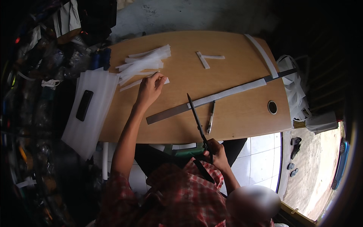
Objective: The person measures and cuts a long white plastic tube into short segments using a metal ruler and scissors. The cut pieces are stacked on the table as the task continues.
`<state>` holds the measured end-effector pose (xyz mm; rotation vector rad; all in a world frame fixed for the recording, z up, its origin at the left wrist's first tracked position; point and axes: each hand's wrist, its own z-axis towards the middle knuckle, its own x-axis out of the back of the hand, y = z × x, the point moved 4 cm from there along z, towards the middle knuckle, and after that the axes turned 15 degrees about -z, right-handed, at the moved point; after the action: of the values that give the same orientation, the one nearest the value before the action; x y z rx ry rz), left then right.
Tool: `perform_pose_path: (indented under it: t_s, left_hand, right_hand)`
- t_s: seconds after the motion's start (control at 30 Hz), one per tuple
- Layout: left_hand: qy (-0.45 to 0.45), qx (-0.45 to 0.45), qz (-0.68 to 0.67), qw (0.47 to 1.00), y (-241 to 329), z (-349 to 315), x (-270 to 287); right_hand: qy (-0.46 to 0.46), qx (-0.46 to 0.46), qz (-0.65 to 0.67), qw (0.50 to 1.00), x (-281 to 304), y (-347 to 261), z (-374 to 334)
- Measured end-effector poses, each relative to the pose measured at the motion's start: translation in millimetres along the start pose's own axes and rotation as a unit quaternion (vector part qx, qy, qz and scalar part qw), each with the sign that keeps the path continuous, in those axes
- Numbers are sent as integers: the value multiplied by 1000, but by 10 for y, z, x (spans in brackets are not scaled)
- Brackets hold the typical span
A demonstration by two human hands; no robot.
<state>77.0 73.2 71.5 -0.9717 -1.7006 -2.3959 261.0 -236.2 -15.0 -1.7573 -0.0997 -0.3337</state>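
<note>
My left hand (150,89) is over the left half of the table, its fingers pinched on a white strip (131,85) whose short end shows past the fingertips. Just beyond it lies a loose pile of similar white strips (145,62). At the near edge of the table, my right hand (215,153) grips large dark scissors (197,120) by the handles. Their blades point away from me, and the tip reaches over a long metal ruler (166,114). Along that ruler lies another white strip (230,92).
A pen (211,118) lies right of the scissors. Two short strips (204,60) rest farther back, and a long strip (262,55) lies at the far right. White sheets (94,132) with a black phone (84,105) overhang the left edge. Strips (295,90) hang beyond the right edge.
</note>
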Motion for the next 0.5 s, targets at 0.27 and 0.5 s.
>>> perform_pose_path:
  t_s: [0.27, 0.5]
  left_hand:
    - [132, -269, 327, 897, -374, 524, 482]
    - [38, -211, 46, 976, 64, -328, -788]
  right_hand:
    - [52, 32, -267, 962, 525, -430, 347]
    - [93, 125, -580, 800, 1598, -690, 1439]
